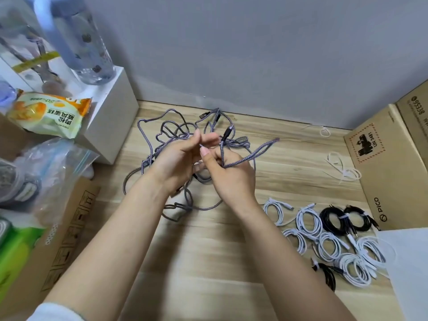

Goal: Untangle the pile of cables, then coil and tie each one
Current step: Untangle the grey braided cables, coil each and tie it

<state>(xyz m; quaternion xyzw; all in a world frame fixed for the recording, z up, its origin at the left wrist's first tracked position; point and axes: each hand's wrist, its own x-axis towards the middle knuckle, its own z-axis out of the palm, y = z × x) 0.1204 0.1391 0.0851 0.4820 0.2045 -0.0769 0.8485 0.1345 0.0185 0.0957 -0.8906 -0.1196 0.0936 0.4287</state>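
Right now a loose tangle of grey braided cable (183, 144) lies at about the middle of the wooden desk (208, 251), its loops sprawling toward twelve o'clock, where it nearly reaches the grey wall (231, 54), and down toward six o'clock under the wrists. The braid looks purplish grey with a fine woven pattern, kinked in many places. One dark plug with a silvery tip (225, 135) stands up out of the heap just above the right hand; another plug lies near the wall at twelve o'clock.

The left hand (178, 161) is raised over the tangle, its grip closed on strands of the cable between thumb and fingertips. The right hand (231, 174) sits just beside it, touching it, its grip pinching a strand of the same cable; a doubled length of cable runs out from this hand toward two o'clock, ending in a narrow folded loop (266, 147) in the air.

At four o'clock a group of coiled and tied cables (333, 242) rests on the desk, most white, a few black. Loose white ties (342, 169) lie at three o'clock beside a cardboard box (389, 172). At ten o'clock stand a white box (111, 117), a clear bottle (92, 54) and a snack packet (48, 114)
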